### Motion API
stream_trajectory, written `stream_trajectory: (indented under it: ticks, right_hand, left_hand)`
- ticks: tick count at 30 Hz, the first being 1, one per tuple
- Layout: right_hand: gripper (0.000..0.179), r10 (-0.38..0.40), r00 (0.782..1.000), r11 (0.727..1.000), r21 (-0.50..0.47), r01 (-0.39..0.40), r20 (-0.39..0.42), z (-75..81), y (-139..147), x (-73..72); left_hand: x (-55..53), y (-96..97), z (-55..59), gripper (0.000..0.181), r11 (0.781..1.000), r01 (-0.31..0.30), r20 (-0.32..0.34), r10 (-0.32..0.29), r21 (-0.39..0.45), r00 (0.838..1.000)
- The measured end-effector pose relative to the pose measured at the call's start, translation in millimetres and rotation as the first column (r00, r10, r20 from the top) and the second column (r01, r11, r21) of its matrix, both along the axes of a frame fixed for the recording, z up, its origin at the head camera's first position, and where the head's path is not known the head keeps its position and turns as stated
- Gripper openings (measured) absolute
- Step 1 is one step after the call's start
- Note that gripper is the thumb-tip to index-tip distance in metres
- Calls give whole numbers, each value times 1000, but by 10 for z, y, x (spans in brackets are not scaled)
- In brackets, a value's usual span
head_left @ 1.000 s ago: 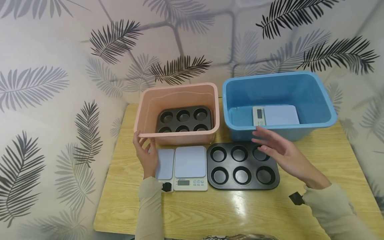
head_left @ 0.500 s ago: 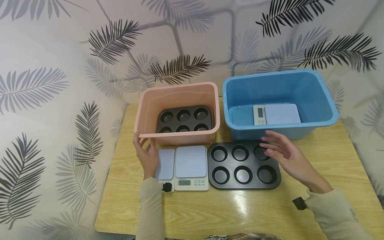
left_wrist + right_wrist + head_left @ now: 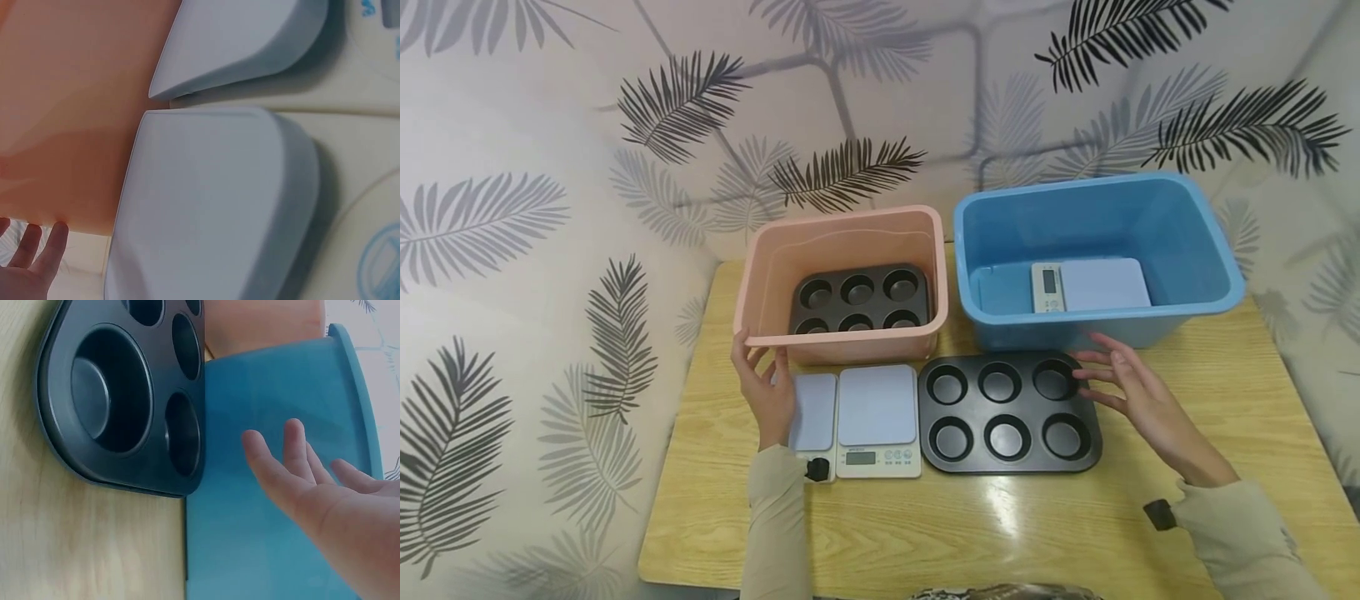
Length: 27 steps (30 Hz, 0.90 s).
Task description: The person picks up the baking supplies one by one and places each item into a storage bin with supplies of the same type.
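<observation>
My left hand is at the front left corner of the pink bin; in the left wrist view its fingertips touch the bin's edge. Under that hand lies a kitchen scale, partly covered by it, and a second kitchen scale is beside it. To their right sits a dark six-cup muffin tin. My right hand hovers at the tin's right end, holding nothing, fingers spread before the blue bin.
Inside the pink bin is another dark muffin tin. The blue bin's rim stands at the back right, and a white kitchen scale lies on its floor. A wooden table bears everything, against a leaf-patterned wall.
My right hand has drawn back rightward and slightly down, away from the blue bin's front rim. The left hand stays at the pink bin's corner, and the scales and tins have not moved.
</observation>
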State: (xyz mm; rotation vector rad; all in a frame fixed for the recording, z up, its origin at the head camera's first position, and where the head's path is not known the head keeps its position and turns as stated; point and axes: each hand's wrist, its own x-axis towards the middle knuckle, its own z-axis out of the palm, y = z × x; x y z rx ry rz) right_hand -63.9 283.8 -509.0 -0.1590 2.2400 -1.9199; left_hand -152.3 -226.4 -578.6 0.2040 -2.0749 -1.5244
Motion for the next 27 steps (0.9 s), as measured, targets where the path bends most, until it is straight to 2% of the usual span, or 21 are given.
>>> stream_trajectory:
  ticks: [4,12,21,27]
  right_hand:
    - [70,-7,999,1000,19,6,33,-27,40,-10]
    - [73,-21,999,998,56,19,39,-124,143,-14]
    - [74,-23,994,994,112,11,110,-257,263,-64]
    - [75,-28,990,994,106,13,137,-328,322,-94]
  left_hand:
    - [0,2,2,61,1000,-7,6,7,5,1000]
    - [6,2,-4,59,1000,-1,-1,1,-10,1000]
    - [22,14,24,58,1000,1,2,-1,-17,1000]
    - [9,10,23,58,1000,1,-4,-1,-19,1000]
